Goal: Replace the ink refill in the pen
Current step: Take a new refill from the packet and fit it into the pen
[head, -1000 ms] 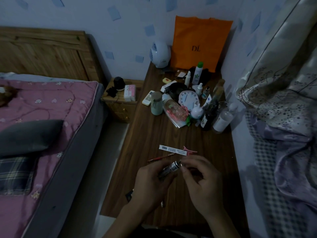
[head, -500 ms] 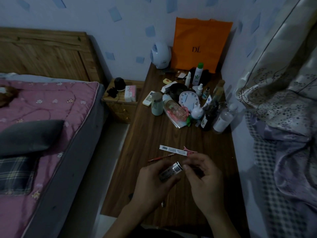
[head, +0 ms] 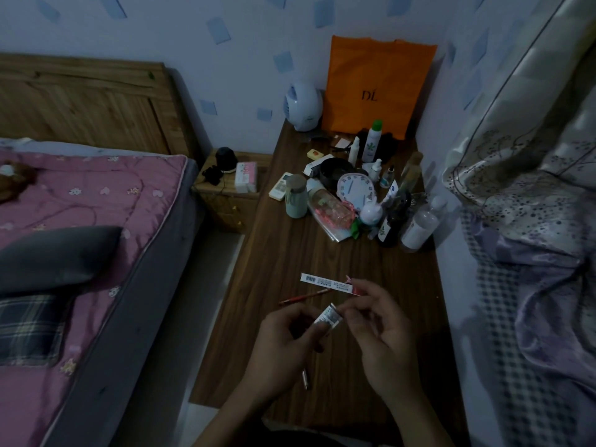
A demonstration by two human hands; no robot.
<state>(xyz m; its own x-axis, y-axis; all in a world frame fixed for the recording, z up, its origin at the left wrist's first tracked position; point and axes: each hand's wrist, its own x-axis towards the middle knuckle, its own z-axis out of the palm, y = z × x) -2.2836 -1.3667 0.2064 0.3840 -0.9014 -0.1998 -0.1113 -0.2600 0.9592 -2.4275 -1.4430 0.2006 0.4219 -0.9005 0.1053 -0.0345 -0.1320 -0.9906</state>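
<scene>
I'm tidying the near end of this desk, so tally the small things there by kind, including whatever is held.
Packets: 2, lying packet, held packet
Red refill: 1
Pink clip: 1
Silver pen piece: 1
Total: 5

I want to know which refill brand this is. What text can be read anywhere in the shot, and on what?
"DL": on the orange bag at the back of the desk.
White strip packet on the desk: barcode and small print, too small to read.
Labelled item held by the left hand: print blurred, unreadable.
Clock face and green-capped bottle label: too small to read.
</scene>
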